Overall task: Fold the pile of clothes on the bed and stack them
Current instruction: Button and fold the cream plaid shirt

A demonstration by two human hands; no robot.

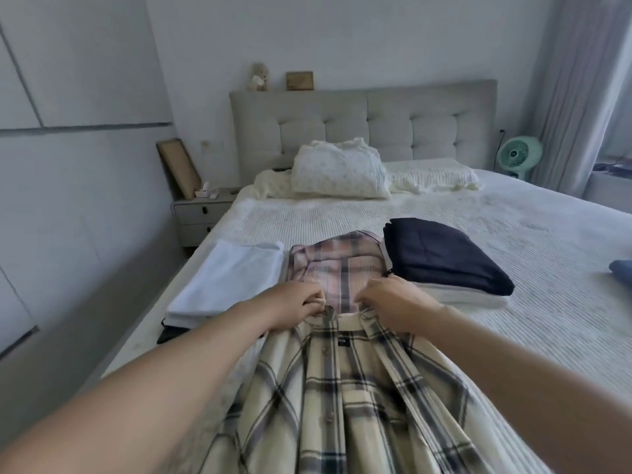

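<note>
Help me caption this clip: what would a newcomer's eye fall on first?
Both hands, left hand and right hand, grip the collar of a cream plaid shirt spread at the bed's near edge. Just beyond lie a folded pink plaid shirt, a white stack left, and a navy stack right.

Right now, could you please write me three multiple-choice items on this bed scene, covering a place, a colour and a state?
1. Where does the folded pink plaid shirt lie?
A. on the pillow
B. between the white stack and the navy stack
C. on the nightstand

2. What colour is the top garment of the stack on the right?
A. navy
B. red
C. green

3. What are both hands doing?
A. resting flat
B. hanging idle
C. gripping the cream plaid shirt at its collar

Answers: 1 B, a stack lies on each side; 2 A, dark navy over white; 3 C, the left hand and right hand curl their fingers at the collar.
</note>
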